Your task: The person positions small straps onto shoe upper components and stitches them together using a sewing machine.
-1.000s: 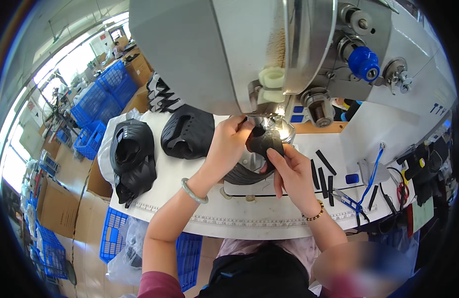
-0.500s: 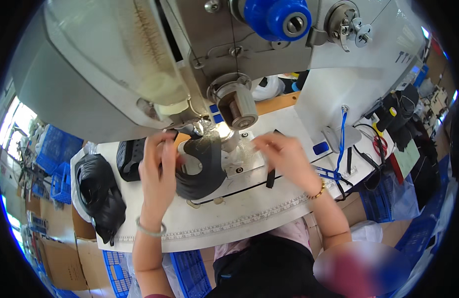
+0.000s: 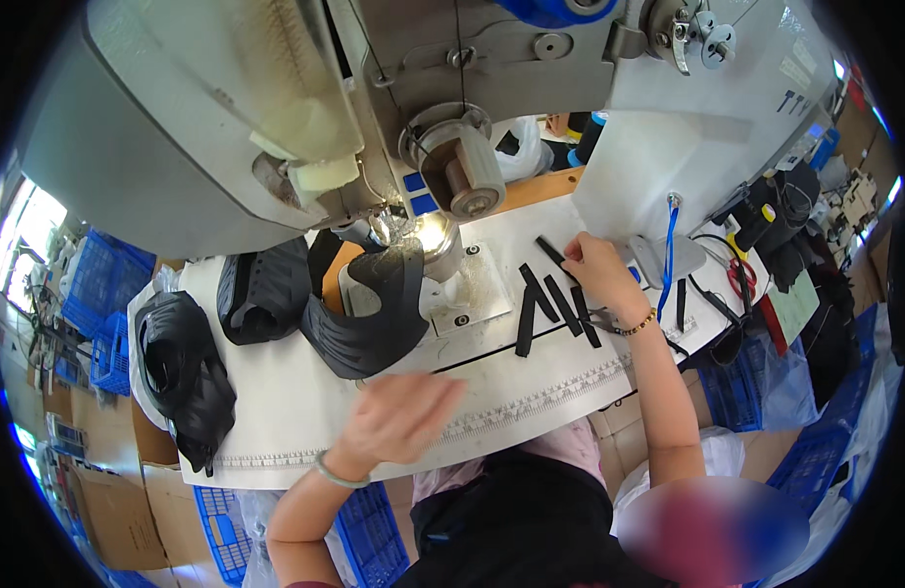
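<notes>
My left hand [image 3: 403, 416], blurred by motion, hovers over the front of the white table; its fingers are too smeared to read. To the right of the sewing machine's needle plate, my right hand [image 3: 606, 279] has its fingertips closed at the end of a black strip [image 3: 549, 251]. Several similar strips lie beside it, among them a wide one [image 3: 526, 321]. A curved black shoe upper [image 3: 369, 333] rests under the lit needle area of the sewing machine [image 3: 207, 127], with neither hand on it.
Left of the machine stand another black upper [image 3: 264, 299] and a heap of black uppers [image 3: 183, 377]. A printed ruler [image 3: 531, 419] runs along the table's front edge. Red-handled scissors [image 3: 741, 278] and a blue cord [image 3: 670, 250] are at the right. Blue crates [image 3: 374, 534] stand below.
My left hand has left the upper and come toward the table's front. My right hand has moved right to the strips, which now show more fully. The view has shifted slightly.
</notes>
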Action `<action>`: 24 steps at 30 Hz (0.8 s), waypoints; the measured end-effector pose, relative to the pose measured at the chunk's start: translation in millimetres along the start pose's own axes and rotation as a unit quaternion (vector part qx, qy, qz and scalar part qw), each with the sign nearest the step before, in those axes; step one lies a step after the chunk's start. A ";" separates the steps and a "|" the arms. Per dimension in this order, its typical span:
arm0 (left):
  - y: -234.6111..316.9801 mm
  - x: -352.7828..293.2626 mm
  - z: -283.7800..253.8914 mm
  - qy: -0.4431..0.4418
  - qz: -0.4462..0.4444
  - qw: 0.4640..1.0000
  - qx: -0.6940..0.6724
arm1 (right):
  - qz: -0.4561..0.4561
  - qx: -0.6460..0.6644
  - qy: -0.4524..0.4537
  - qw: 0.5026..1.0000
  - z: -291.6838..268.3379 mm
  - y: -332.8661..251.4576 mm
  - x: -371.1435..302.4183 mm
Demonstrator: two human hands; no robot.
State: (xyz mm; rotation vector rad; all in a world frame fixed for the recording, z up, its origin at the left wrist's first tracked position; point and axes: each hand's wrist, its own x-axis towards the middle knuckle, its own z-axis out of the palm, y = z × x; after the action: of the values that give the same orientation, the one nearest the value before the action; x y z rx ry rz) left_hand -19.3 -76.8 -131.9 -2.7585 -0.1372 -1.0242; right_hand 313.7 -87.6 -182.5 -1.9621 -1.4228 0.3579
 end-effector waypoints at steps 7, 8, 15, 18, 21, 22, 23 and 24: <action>11.5 49.1 43.9 -0.028 -0.025 0.999 -0.010 | -0.026 0.064 -0.013 0.998 -12.6 -27.5 -16.8; 8.5 58.0 46.8 -0.017 -0.034 0.999 -0.012 | -0.029 0.066 -0.017 0.997 -20.0 -42.4 -23.8; -0.8 63.4 44.2 0.092 -0.043 0.994 -0.032 | 0.079 0.457 -0.276 0.842 -46.4 -102.0 -72.6; 2.3 66.6 40.1 0.117 -0.101 0.982 -0.105 | 0.094 0.483 -0.275 0.826 -43.0 -101.6 -77.3; 13.0 65.7 37.9 0.111 -0.225 0.940 -0.229 | 0.070 0.535 -0.248 0.805 -30.1 -99.0 -80.8; 17.0 64.0 38.0 0.107 -0.311 0.890 -0.316 | 0.053 0.544 -0.218 0.808 -26.1 -100.6 -82.5; 18.5 62.6 37.9 0.108 -0.310 0.891 -0.315 | 0.036 0.553 -0.188 0.811 -22.0 -102.3 -83.9; 20.3 60.9 37.1 0.104 -0.322 0.880 -0.334 | 0.035 0.553 -0.189 0.811 -17.8 -104.3 -85.8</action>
State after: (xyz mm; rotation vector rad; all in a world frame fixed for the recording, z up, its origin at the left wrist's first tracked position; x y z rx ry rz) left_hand 53.5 -87.6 -122.7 -3.2432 -0.8723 -1.8163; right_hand 216.5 -154.6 -114.6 -0.9720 -0.9453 1.3249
